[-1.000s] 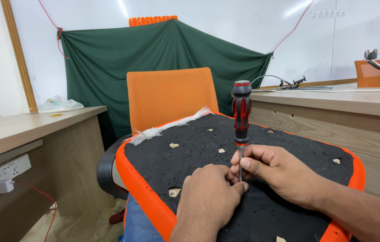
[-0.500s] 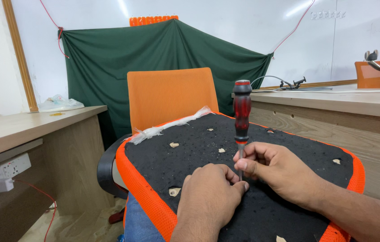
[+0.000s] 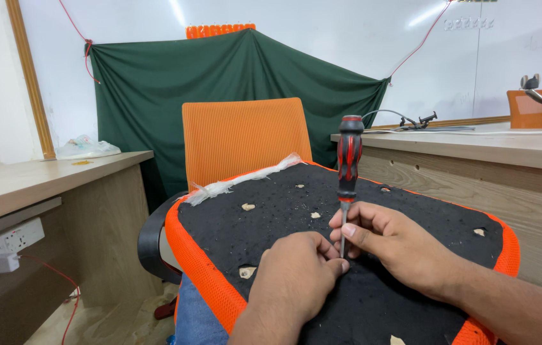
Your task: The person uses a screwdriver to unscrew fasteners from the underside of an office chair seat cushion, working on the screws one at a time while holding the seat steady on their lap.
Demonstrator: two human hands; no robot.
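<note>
while the big upturned seat pan with its black fabric underside and orange mesh rim [image 3: 220, 291] rests across my lap, tilted up toward the wooden desk on the right [image 3: 507, 160], it has nothing firm under it, so my first worry is that it rocks or slides when i press down. behind it stands the orange mesh chair back [image 3: 245, 140], near enough to catch an elbow. the fabric is dotted with small holes showing pale padding [image 3: 247, 272], and i judge a slipped tip could tear it or push through toward my legs below.

the red and black handled screwdriver [image 3: 349, 160] stands upright near the middle of the pan, its handle bare. my right hand [image 3: 399, 246] has its fingers closed around the thin metal shaft only, low down. my left hand [image 3: 296, 284] is curled shut beside the tip, touching the right fingers; whether it pinches anything i cannot tell, as the tip is hidden. with so low a hold, the tall handle could tip sideways, and the blade could jump onto my left knuckles.
</note>
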